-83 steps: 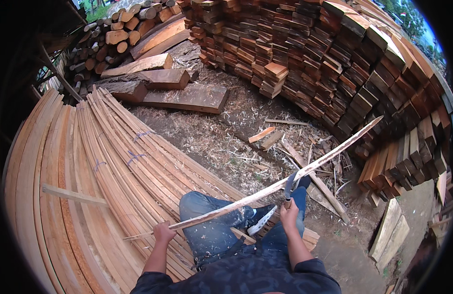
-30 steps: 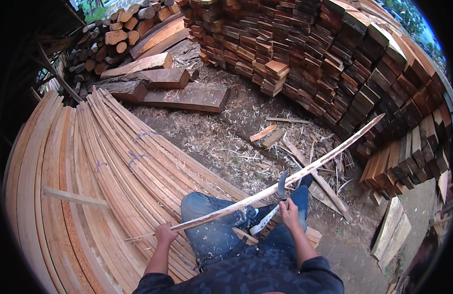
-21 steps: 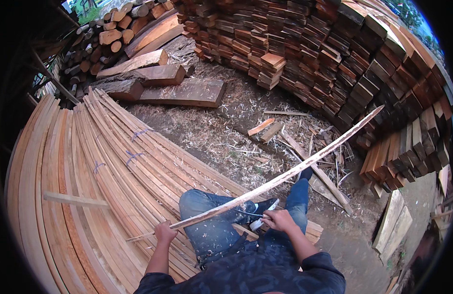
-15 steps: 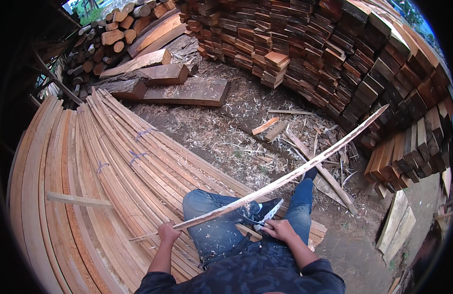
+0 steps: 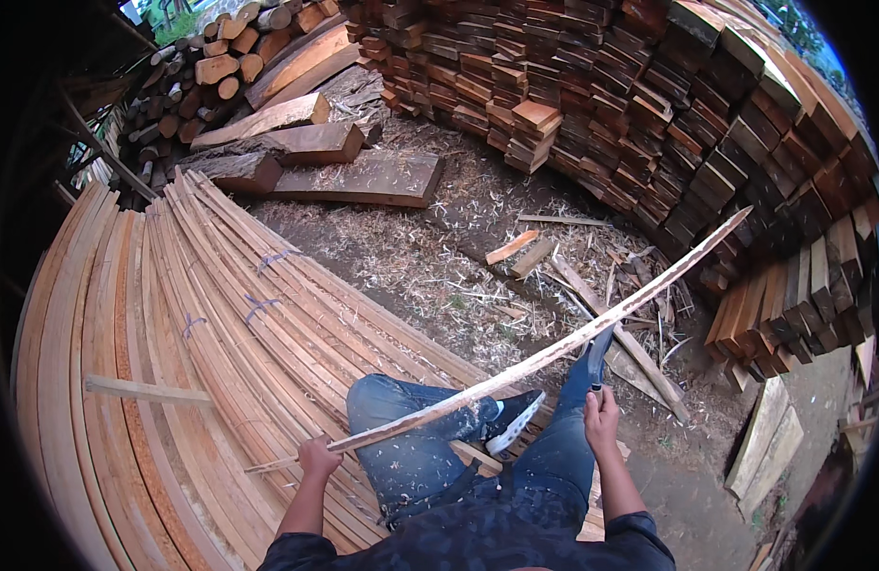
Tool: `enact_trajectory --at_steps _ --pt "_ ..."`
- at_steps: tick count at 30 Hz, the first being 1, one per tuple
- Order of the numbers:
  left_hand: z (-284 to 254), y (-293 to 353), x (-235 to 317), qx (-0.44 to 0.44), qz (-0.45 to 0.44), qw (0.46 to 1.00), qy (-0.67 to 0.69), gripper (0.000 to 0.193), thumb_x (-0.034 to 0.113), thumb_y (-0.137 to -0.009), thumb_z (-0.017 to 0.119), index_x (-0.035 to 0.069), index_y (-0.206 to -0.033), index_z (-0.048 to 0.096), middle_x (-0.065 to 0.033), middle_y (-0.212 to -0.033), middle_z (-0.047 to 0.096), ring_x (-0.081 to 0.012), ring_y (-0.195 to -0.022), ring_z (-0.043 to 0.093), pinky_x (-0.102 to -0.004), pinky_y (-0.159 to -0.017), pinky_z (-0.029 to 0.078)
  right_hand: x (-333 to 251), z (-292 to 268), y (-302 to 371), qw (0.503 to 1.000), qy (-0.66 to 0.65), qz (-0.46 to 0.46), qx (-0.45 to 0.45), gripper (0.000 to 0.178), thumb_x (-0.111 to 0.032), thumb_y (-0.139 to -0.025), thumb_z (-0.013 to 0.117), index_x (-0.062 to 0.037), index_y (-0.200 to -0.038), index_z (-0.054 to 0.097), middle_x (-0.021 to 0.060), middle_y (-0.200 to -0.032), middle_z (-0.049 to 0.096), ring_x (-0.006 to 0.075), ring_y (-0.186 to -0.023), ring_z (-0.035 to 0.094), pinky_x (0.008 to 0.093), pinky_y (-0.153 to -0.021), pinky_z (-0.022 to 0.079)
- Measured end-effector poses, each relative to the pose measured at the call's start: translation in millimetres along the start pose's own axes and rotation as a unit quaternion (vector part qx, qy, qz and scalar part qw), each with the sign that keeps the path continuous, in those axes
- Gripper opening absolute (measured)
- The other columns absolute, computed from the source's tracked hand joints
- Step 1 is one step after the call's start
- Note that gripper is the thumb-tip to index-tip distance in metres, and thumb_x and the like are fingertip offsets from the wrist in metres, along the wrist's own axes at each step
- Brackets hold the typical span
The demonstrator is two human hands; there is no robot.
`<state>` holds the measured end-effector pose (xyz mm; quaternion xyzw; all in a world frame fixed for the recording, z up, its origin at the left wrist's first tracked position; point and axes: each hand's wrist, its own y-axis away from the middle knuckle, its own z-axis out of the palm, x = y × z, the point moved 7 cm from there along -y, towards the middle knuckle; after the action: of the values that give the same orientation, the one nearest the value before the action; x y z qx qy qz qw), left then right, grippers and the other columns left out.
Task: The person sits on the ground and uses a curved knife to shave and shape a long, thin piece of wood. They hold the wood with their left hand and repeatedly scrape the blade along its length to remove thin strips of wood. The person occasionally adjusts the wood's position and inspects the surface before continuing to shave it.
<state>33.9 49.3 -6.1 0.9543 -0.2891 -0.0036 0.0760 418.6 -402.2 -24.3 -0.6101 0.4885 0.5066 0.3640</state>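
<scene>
A long, thin strip of wood [image 5: 515,373] slants across my lap, rising from lower left to upper right, with rough dark bark-like patches along its side. My left hand [image 5: 317,459] is closed around it close to its lower-left end. In my right hand [image 5: 601,417], over my right leg, is a knife [image 5: 601,359] held by its dark handle. Its grey blade points away from me and reaches up to the strip; whether it touches the wood I cannot tell. Shavings are scattered over my jeans [image 5: 401,466].
I sit on a wide stack of long wooden strips [image 5: 220,362], with a short crosspiece [image 5: 149,391] lying on it. Stacked lumber [image 5: 572,105] forms a wall ahead and to the right. Thick beams [image 5: 363,178] and logs [image 5: 216,71] lie far left. Shavings and offcuts [image 5: 534,257] cover the ground.
My right hand has moved from beside my shoe out to the right and forward, swinging the knife to point away from me. My left hand stays on the strip, which has barely shifted.
</scene>
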Motion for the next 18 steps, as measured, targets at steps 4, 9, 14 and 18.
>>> enact_trajectory --at_steps 4,9,14,18 --pt "6 -7 3 -0.011 0.011 0.999 -0.039 0.019 0.021 -0.055 0.067 0.010 -0.071 0.067 -0.0165 -0.069 0.063 -0.0352 -0.069 0.062 -0.0427 -0.065 0.050 -32 48 17 0.962 0.204 -0.068 -0.165 0.025 -0.022 -0.089 0.056 -0.0021 -0.103 0.054 0.0212 -0.074 0.063 0.0377 -0.066 0.063 0.0415 -0.058 0.047" --pt "1 1 9 -0.007 0.003 1.000 -0.025 0.019 0.025 -0.058 0.069 0.009 -0.066 0.063 -0.0178 -0.064 0.060 -0.0367 -0.066 0.060 -0.0445 -0.062 0.049 -19 42 14 0.996 -0.010 0.073 -0.047 0.026 -0.023 -0.089 0.056 -0.0026 -0.104 0.054 0.0197 -0.072 0.059 0.0391 -0.065 0.059 0.0415 -0.059 0.046" --pt "8 -1 5 -0.007 0.029 0.999 -0.019 0.020 0.027 -0.060 0.069 0.009 -0.063 0.062 -0.0180 -0.063 0.060 -0.0370 -0.065 0.060 -0.0446 -0.062 0.048 -16 82 54 0.967 0.030 0.040 -0.249 0.024 -0.021 -0.095 0.048 0.0009 -0.097 0.056 0.0022 -0.062 0.052 0.0095 -0.053 0.046 0.0271 -0.050 0.040" --pt "-7 5 11 -0.029 -0.007 0.999 -0.029 0.019 0.023 -0.058 0.065 0.011 -0.073 0.068 -0.0180 -0.068 0.063 -0.0365 -0.068 0.062 -0.0428 -0.065 0.050 -4 43 13 0.978 -0.117 0.122 -0.125 0.024 -0.019 -0.094 0.050 0.0025 -0.091 0.059 0.0057 -0.064 0.054 0.0122 -0.059 0.050 0.0288 -0.056 0.042"
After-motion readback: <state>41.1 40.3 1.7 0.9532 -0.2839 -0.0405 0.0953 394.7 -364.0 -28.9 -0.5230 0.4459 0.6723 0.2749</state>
